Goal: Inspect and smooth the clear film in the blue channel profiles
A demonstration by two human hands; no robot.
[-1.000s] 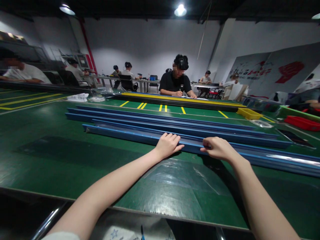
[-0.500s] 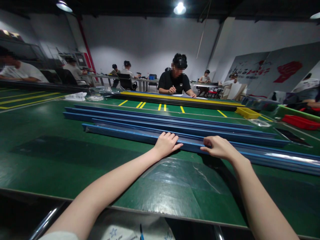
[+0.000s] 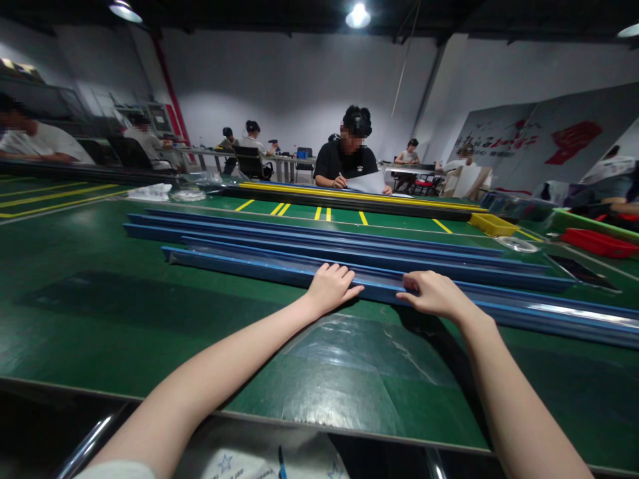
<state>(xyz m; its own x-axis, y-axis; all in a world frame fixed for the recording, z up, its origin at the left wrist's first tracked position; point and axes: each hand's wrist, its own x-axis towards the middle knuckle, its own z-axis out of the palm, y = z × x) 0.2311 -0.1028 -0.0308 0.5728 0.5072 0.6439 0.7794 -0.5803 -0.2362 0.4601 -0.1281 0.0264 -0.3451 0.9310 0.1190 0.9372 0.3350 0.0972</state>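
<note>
A long blue channel rail (image 3: 249,266) lies nearest me, running across the green table and out past the right edge of the view. My left hand (image 3: 331,287) is closed over it, fingers bent across the rail and thumb along its near side. To the right, my right hand (image 3: 437,293) grips the near wall of the same rail, fingers curled inside the channel and thumb outside. Some fingertips are hidden. Just behind lie more blue rails (image 3: 279,234), roughly parallel and apart from my hands.
Clear plastic film (image 3: 369,346) lies on the green table (image 3: 124,352) before me. A dark flat device (image 3: 582,273), a yellow tray (image 3: 494,225) and a red tray (image 3: 599,243) sit at right. Across the table, a person in black (image 3: 347,159) holds a pen and paper.
Both my hands keep their places on the rail. Across the table, the person in black has lifted a sheet of paper. The view has shifted very slightly.
</note>
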